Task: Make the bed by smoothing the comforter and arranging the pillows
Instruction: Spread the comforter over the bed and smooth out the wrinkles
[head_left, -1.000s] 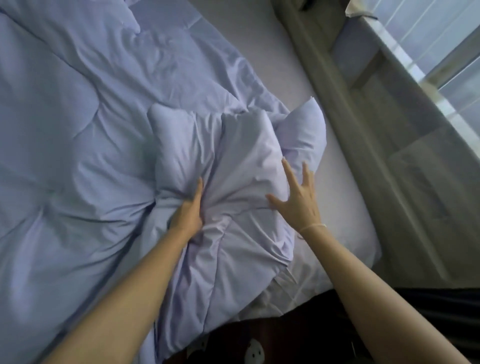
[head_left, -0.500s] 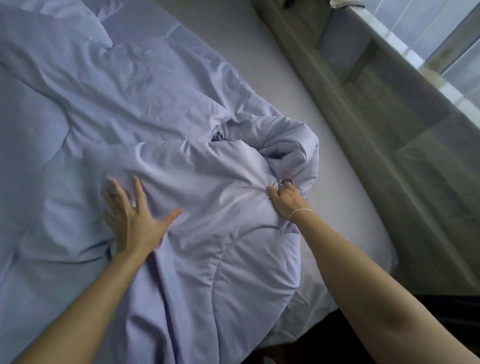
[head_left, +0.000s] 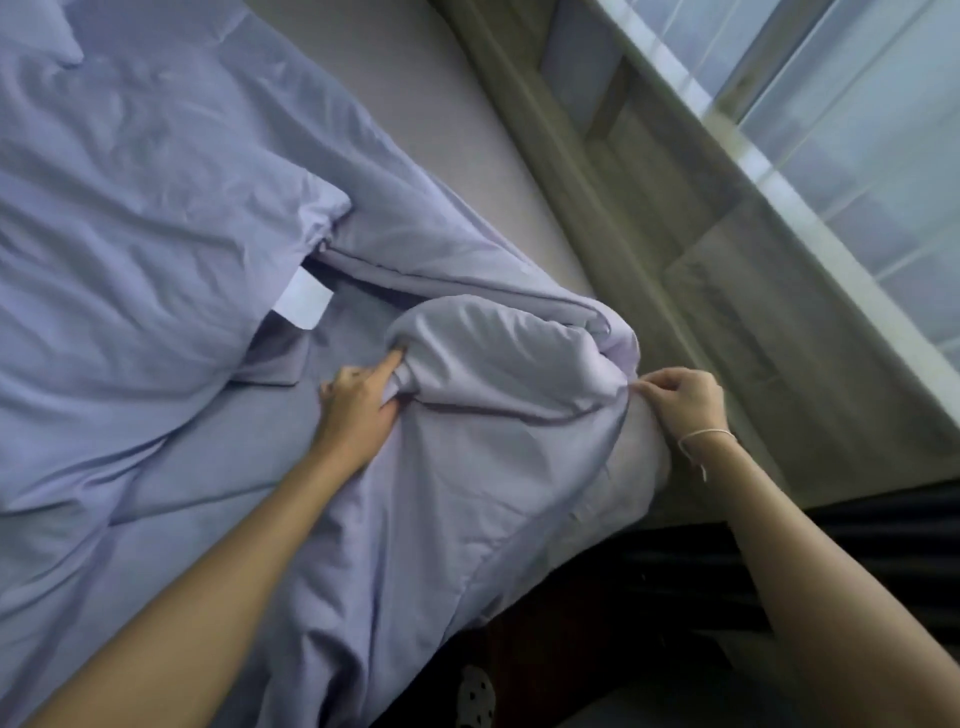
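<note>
A pale lavender comforter (head_left: 156, 218) covers most of the bed, rumpled, with a bunched fold (head_left: 498, 353) near the bed's right corner. My left hand (head_left: 358, 400) grips the left side of that fold, fingers tucked into the fabric. My right hand (head_left: 685, 400) pinches the fold's right end at the mattress edge; a thin string bracelet circles its wrist. A white label (head_left: 304, 301) shows at a seam where the comforter is turned back. A pillow corner (head_left: 57, 36) peeks in at the top left.
Bare fitted sheet (head_left: 441, 124) lies along the bed's right side. A grey-green bed frame ledge (head_left: 675, 270) runs beside it, with a window and sill (head_left: 831, 156) beyond. Dark floor and a spotted slipper (head_left: 475, 699) are below the bed's corner.
My left hand left its flat press on the comforter and took hold of the bunched fold. My right hand stayed closed on the fold's end and moved right to the mattress edge.
</note>
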